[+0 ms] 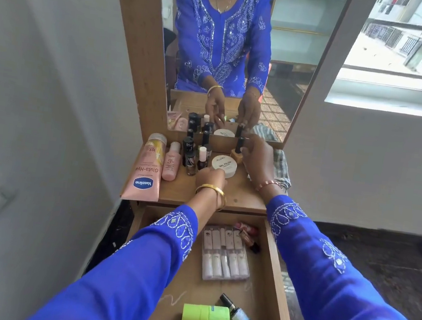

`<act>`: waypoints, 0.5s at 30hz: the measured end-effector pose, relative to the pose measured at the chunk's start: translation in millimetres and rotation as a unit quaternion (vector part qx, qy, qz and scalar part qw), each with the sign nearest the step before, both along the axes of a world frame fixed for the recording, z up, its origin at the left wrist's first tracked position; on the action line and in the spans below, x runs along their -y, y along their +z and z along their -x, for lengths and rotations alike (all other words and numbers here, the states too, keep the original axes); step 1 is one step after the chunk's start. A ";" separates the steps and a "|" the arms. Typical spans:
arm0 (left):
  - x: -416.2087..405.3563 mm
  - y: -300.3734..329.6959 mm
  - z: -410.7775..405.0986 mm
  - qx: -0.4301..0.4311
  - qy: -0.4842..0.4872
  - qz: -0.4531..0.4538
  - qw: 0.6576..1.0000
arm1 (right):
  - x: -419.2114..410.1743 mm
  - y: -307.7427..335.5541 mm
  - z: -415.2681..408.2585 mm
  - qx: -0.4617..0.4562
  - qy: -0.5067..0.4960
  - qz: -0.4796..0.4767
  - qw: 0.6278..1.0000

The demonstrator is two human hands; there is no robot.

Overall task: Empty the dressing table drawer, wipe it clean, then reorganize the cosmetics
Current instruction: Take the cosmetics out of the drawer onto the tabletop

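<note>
The dressing table's drawer [276, 284] is pulled open below me. In it lie a clear pack of small pale bottles [224, 255], a green cylinder [205, 316], a small dark bottle [235, 312] and some red items [246, 231]. On the tabletop [242, 196], my left hand [210, 180] grips the near edge of a white round nail polish tub [224, 164]. My right hand [257, 158] pinches an amber nail polish bottle with a black cap [238, 151] standing by the mirror.
A Vaseline tube [146, 170], a pink bottle [171, 165] and several dark nail polish bottles [194, 155] crowd the tabletop's left half. A checked cloth [281, 169] lies at the right edge. The mirror [231, 55] rises behind, and a wall [53, 85] is close on the left.
</note>
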State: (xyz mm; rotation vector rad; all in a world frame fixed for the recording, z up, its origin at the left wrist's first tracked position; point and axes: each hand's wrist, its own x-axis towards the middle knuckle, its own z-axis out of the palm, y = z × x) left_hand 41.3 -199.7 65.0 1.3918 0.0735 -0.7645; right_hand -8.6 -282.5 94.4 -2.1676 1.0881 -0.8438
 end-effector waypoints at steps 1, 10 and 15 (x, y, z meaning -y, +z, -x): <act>-2.6 -0.2 -0.7 -0.006 0.002 0.006 1.000 | -3.8 -0.5 2.4 0.011 -0.006 0.002 1.000; -66.4 -1.0 2.4 -0.053 0.011 0.101 0.993 | -68.4 -16.0 33.0 0.156 -0.047 0.002 0.987; -106.9 -19.8 4.7 -0.069 0.051 0.107 0.991 | -122.0 -54.8 52.6 0.144 -0.014 -0.056 0.988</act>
